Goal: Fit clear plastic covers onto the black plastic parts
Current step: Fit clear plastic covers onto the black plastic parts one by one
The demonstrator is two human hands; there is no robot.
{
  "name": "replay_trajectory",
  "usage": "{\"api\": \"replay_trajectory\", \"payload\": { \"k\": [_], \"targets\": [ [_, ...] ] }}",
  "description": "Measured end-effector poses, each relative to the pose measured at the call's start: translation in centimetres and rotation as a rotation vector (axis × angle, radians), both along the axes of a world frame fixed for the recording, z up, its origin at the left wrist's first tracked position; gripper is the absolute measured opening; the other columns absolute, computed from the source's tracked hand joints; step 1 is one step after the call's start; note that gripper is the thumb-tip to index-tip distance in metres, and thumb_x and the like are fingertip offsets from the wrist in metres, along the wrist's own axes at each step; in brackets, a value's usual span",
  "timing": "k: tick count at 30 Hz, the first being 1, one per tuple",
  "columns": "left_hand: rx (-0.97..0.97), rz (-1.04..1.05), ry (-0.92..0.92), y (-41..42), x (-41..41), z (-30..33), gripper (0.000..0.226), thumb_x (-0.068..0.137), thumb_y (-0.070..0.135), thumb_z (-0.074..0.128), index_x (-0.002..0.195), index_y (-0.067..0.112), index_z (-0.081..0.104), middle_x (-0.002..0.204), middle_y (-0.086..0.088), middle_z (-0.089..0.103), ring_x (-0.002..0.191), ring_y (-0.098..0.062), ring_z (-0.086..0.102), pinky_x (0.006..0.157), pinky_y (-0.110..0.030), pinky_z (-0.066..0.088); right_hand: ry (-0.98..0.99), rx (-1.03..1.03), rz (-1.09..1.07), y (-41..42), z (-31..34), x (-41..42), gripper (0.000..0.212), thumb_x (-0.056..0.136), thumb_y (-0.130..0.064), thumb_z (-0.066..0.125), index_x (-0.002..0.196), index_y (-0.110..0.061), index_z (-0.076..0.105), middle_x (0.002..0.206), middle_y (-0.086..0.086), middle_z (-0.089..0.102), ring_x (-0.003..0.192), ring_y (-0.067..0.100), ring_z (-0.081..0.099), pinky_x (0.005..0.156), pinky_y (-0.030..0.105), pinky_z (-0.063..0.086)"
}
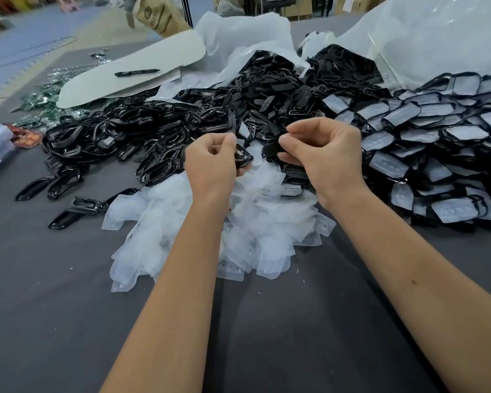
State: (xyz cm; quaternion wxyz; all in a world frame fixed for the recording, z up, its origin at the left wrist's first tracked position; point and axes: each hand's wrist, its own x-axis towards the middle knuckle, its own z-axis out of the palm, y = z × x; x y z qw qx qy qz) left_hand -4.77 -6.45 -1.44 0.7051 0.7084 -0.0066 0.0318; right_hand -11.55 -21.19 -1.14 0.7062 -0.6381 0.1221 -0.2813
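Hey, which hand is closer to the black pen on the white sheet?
Left. The left hand sits below and a little right of the pen; the right hand is farther right, beyond the left hand.

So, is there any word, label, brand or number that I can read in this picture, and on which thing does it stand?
None can be read.
Brown bag at the back: a round dark print, too blurred to read.
Red packet at the left edge: pale marks, too small to read.
Pen on the white sheet: no readable marking.
Black parts and clear covers: no text visible.
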Motion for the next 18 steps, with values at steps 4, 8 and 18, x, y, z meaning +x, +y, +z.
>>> {"api": "replay_trajectory", "payload": {
  "k": [4,8,18],
  "targets": [
    [-0.126,-0.114,0.043,0.0,-0.7,-0.4,0.014,0.091,-0.001,0.074,0.103,0.005,0.069,0.091,-0.011,0.071,0.073,-0.012,0.074,0.069,-0.024,0.060,0.015,0.029,-0.017,-0.2,-0.5,-0.9,0.016,0.082,0.006,0.083,0.095,-0.001,0.076,0.086,0.013,0.075,0.081,0.026,0.077,0.077,0.034,0.065],
    [-0.195,-0.115,0.032,0.3,-0.9,-0.7,0.031,0.085,0.002,0.082,0.113,0.004,0.068,0.087,-0.009,0.076,0.079,-0.017,0.076,0.072,-0.026,0.061,0.031,0.022,-0.004,-0.3,-0.9,-1.1,0.022,0.081,0.005,0.083,0.094,-0.011,0.079,0.092,0.011,0.078,0.092,0.035,0.076,0.085,0.036,0.064],
    [-0.347,-0.232,0.034,-0.1,-0.6,-1.0,0.009,0.101,0.012,0.065,0.095,0.006,0.068,0.080,-0.002,0.072,0.069,-0.019,0.071,0.068,-0.028,0.059,-0.060,0.127,0.063,0.0,-1.0,-1.1,0.011,0.098,0.008,0.063,0.095,-0.003,0.061,0.089,0.023,0.074,0.088,0.035,0.079,0.076,0.033,0.062]
  ]
}}
